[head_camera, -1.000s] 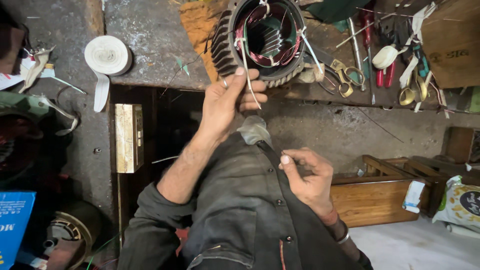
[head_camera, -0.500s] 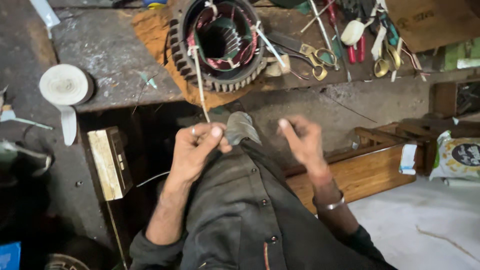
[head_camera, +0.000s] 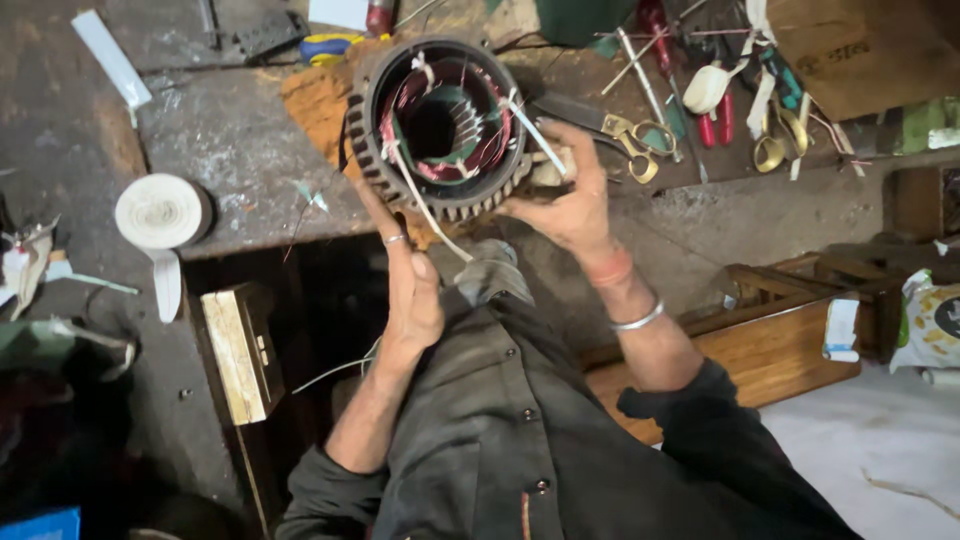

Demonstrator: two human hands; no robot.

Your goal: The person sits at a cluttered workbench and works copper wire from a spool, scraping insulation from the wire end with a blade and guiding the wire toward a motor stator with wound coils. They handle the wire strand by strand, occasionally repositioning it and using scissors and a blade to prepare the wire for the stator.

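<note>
**Two hands on the stator, bench edge**

Both my hands are up at the motor stator (head_camera: 440, 128), which sits at the front edge of the workbench (head_camera: 230, 150). Left hand (head_camera: 405, 285) is flat and open against its lower left rim. Right hand (head_camera: 570, 205) cups the right rim, fingers closed around the casing edge next to a white sleeved lead (head_camera: 535, 135).

Handling judgement: finned iron shell, probably heavy and rigid, so grip the outer ribs. Copper windings (head_camera: 405, 110) inside look fragile; enamel scratches easily, so keep fingers off. White lacing tape (head_camera: 425, 210) hanging from the front is soft and limp.

Nearby: a tape roll (head_camera: 160, 212) to the left, brass-handled scissors (head_camera: 630, 140) to the right.
</note>
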